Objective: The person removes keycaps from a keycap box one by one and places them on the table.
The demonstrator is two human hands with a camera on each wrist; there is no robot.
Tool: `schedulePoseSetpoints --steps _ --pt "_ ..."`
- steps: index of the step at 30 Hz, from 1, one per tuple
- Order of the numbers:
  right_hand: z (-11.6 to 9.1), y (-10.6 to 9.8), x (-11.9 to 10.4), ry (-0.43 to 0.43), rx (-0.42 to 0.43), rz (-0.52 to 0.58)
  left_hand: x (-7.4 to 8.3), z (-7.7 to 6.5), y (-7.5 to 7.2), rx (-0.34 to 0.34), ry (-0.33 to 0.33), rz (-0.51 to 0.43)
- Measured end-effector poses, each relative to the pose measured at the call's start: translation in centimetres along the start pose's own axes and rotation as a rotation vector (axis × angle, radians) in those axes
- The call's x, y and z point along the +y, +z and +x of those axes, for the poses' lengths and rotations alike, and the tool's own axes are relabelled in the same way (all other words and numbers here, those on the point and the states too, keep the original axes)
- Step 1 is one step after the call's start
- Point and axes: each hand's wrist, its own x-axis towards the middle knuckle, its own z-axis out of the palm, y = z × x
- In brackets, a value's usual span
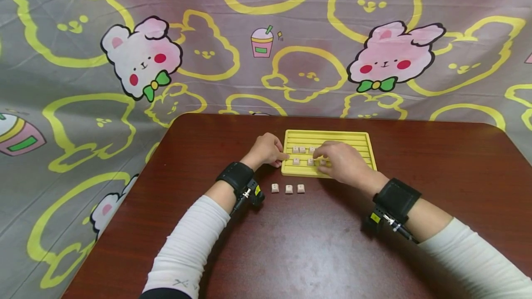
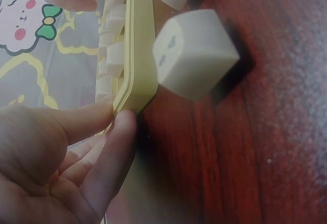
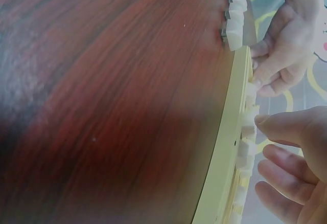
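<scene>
My left hand [image 1: 267, 148] pinches the near left corner of a yellow ridged tray [image 1: 349, 137] between thumb and finger, seen closely in the left wrist view. Small off-white keycaps [image 1: 296, 162] stand in two rows on the tray. Over its near right part is my right hand [image 1: 347, 163], which partly hides the tray and some keycaps. In the right wrist view its thumb tip lies right at a keycap [image 3: 249, 126], while the other fingers are spread apart, loosely bent, with nothing between them.
Three loose keycaps [image 1: 288, 189] lie in a row on the dark red-brown wooden table [image 1: 270, 253], just in front of the tray. A cloth printed with cartoon animals [image 1: 249, 77] hangs behind the table and down its left side.
</scene>
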Motion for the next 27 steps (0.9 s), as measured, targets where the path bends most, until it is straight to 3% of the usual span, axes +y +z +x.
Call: schedulePoseSetpoints --steps 27 --pt "0.1 0.7 1.5 0.038 -0.016 0.030 0.0 0.1 0.0 0.009 -0.006 -0.001"
